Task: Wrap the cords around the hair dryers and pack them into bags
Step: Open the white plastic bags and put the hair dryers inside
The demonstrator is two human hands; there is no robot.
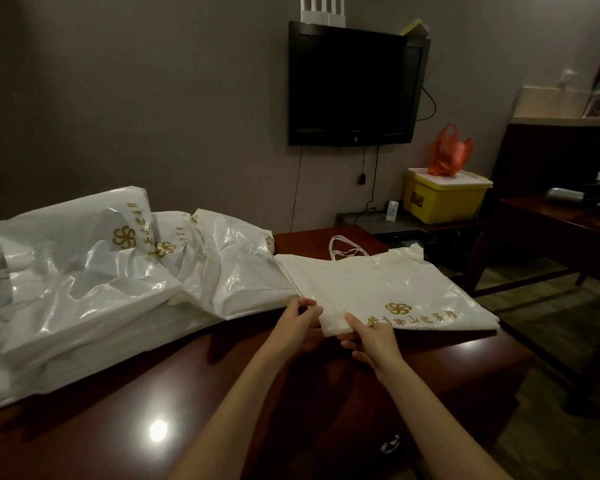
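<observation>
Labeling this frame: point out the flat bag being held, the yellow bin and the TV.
flat bag (388, 289), head view, bare upper face
yellow bin (444, 202), head view, front wall
TV (350, 84), head view, dark screen

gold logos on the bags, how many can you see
4. One on the flat bag the hands hold, one on the big bag far left, one on the bag behind it, and a sliver on the middle bag's edge. Folds may hide more.
</observation>
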